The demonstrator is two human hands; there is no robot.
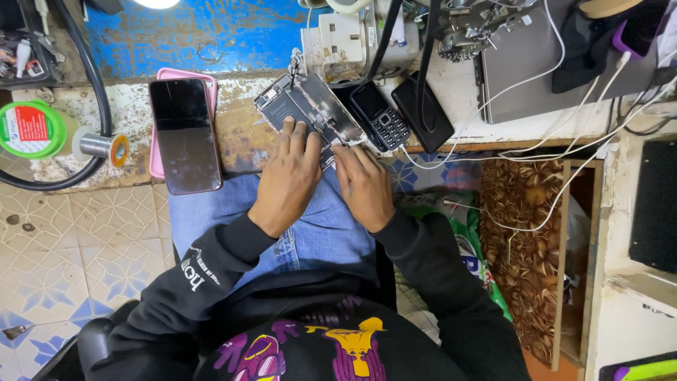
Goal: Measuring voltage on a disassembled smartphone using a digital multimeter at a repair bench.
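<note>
Opened smartphone (309, 107), its back off and its dark innards and battery showing, lies tilted at the front edge of the worn workbench (243, 137), just above the person's lap. The left hand (288, 176) rests flat on its lower end, fingers (296, 132) close together and pressing down on the phone's near part. The right hand (363, 185) meets it from the other side; its fingertips (343, 152) are bunched at the phone's lower right corner, but whether they pinch a part or a small tool cannot be told.

Just right of the opened phone lies a small black keypad phone (381, 120), touching or nearly touching it, and beside that a dark slab phone (423, 113) partly under a black cable. To the left, well apart from the hands, a large smartphone with a dark screen (185, 134) sits on a pink case (180, 76), hanging over the bench edge.

At the far left a green round tub (32, 129) lies on its side; its contents are not visible. Next to it stands a spool of solder wire (99, 145), ringed by a thick black hose. A tray (25, 53) in the upper left corner holds small tools and bits, too small to tell apart. A grey laptop (536, 63) rests at the right, white cables trailing across it.
</note>
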